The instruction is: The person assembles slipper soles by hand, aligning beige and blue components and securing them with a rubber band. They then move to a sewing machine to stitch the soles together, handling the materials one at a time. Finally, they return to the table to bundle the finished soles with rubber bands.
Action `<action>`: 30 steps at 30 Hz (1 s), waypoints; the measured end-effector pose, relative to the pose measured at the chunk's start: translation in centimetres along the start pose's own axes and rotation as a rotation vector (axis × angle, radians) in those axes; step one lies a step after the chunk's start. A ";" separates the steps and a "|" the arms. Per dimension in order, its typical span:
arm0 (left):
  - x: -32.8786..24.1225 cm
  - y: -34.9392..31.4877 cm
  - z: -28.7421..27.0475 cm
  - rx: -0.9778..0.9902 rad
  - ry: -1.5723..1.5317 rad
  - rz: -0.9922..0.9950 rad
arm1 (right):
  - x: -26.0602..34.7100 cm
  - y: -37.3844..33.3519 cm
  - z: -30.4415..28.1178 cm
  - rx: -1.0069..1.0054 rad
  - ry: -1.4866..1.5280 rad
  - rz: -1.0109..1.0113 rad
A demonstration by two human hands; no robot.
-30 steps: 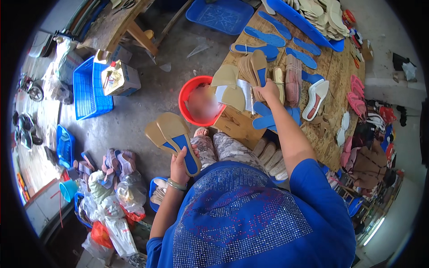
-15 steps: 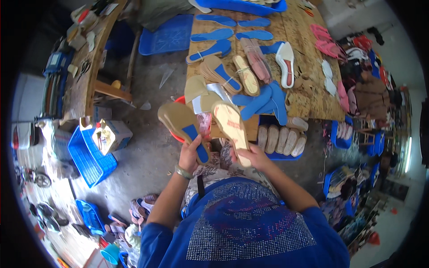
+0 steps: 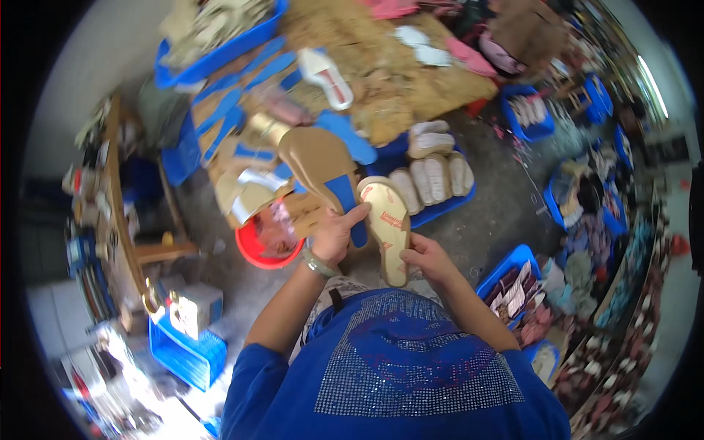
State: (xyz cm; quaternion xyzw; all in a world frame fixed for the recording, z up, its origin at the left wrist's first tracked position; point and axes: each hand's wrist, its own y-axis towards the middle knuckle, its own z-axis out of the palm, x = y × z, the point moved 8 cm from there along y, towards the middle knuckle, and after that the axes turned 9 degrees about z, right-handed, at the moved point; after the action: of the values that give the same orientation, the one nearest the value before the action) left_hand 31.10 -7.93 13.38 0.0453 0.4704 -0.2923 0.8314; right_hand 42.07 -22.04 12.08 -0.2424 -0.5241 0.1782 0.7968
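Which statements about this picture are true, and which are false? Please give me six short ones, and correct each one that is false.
1. The left hand holds a tan sole with a blue patch. True.
2. The right hand is empty. False: it holds a cream sole with red markings.
3. A bracelet sits just behind the right hand. False: it sits just behind the left hand.
4. Pale sole-shaped pieces lie in a blue tray. True.
5. The round tub is green. False: it is red.
6. A white sole with a reddish middle lies on the wooden table. True.
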 end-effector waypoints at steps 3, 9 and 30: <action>3.6 -0.2 10.0 0.138 0.230 0.047 | 2.4 -4.9 -7.3 -0.142 0.173 -0.155; 17.8 -2.7 30.2 0.551 0.377 -0.073 | 1.3 -19.2 -26.0 -0.667 0.077 -0.259; 42.0 8.6 62.0 1.323 0.652 -0.440 | 2.6 -37.4 -64.2 -0.965 0.539 -0.422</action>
State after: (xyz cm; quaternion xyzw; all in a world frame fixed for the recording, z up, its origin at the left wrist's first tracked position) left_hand 98.75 -41.14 11.96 0.5223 0.4172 -0.6433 0.3732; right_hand 103.38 -64.14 14.05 -0.5047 -0.3620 -0.3106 0.7196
